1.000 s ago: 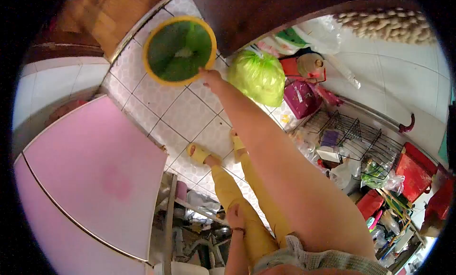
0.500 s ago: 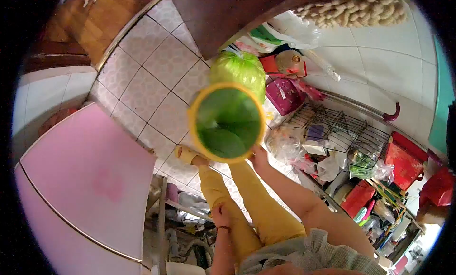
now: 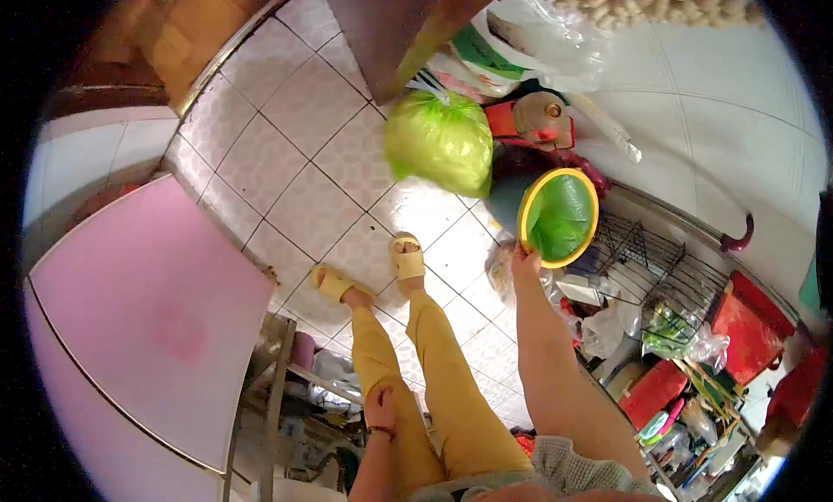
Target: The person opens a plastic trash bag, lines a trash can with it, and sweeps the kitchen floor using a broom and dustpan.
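My right hand grips the yellow rim of a trash bin, its fingers closed on the near edge. The bin is tilted so that its mouth faces me, and a green plastic liner shows inside. A tied lime-green trash bag rests on the tiled floor, just left of the bin and beyond my feet. My left hand hangs against my thigh, fingers curled in, with a dark band at the wrist and nothing visible in its grasp.
A black wire rack with plastic bags and red boxes lines the right wall. Near the doorway sit a red-and-tan container and white plastic bags. A pink-topped cabinet stands on the left. Tiled floor lies between.
My right hand has moved the bin away and to the right, from the middle of the view to beside the rack. The lime-green bag and my feet are now uncovered. My left hand stays low.
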The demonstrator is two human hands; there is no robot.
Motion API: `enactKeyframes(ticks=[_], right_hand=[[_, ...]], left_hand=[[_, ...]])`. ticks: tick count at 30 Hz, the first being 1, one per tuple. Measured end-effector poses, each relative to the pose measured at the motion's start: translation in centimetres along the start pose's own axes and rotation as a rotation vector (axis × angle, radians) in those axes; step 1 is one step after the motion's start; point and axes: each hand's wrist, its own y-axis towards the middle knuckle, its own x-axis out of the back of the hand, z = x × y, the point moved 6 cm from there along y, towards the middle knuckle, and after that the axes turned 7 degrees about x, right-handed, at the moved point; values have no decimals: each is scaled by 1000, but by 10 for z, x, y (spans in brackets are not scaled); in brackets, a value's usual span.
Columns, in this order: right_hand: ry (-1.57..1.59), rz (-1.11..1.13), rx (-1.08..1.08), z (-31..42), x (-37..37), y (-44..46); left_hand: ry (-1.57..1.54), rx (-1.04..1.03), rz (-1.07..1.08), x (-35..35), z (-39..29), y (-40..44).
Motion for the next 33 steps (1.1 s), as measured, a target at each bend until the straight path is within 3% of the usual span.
enactKeyframes(ticks=[1,4,7,11,15,18,20,23,24,25,28,31,33], right_hand=[[107,64,-63,-12,2,25],[-227,-37,-257,-24,10,20],[-291,-39,-318,-15,17,7],[-300,184,-219,-2,31,-14],[-410,180,-317,-12,14,-104],[-676,423,-408,-62,28,-143],[-811,834,-395,-78,-5,-221],[-1241,1028,-461,-102,-45,-343],[-1171,1064,-575,-102,-59,-387],[-1099,1088,-694,-98,-67,-433],[-1190,1245,-674,-71,-94,-562],[-1280,1482,-633,-56,-109,-630],[-1401,1697,-477,-37,-140,-673]], left_hand=[[-60,-6,30,1,-2,-1],[-67,-11,49,1,24,6],[9,-25,37,8,34,8],[53,-76,26,22,1,4],[196,-77,103,32,2,15],[537,-216,119,47,-19,0],[863,-252,108,69,-48,-19],[856,-236,184,84,-41,-19],[665,-250,155,102,-60,-33],[761,-271,202,106,-62,-37],[972,-277,352,111,-41,-25],[749,-284,536,156,-76,-22],[619,-297,636,190,-100,-17]])
